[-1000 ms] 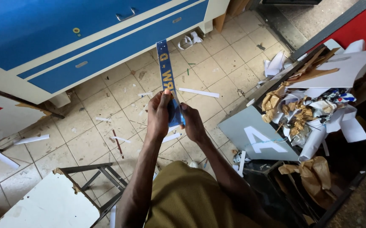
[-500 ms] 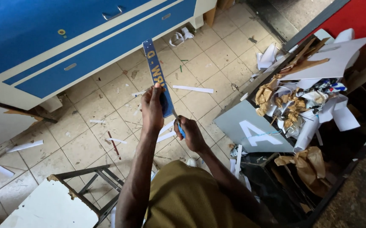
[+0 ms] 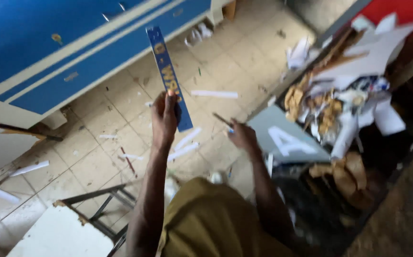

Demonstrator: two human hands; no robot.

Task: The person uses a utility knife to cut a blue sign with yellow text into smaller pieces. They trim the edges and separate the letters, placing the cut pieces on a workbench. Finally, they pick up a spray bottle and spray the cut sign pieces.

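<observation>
Strip (image 3: pixel 168 76) of blue card with gold letters stands tilted above the tiled floor (image 3: pixel 97 152), gripped near its lower end by the left hand (image 3: pixel 164 119). Open floor lies left; scrap pile (image 3: pixel 340 104) crowds the right. The right hand (image 3: pixel 242 138), clenched on a thin blurred tool (image 3: pixel 221 120), has come away from the strip since half a second ago.

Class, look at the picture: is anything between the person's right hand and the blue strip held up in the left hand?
Nothing visible. The left hand grips the blue strip; the right hand, holding a thin tool, is beside it across an open gap with only tiled floor behind.
</observation>
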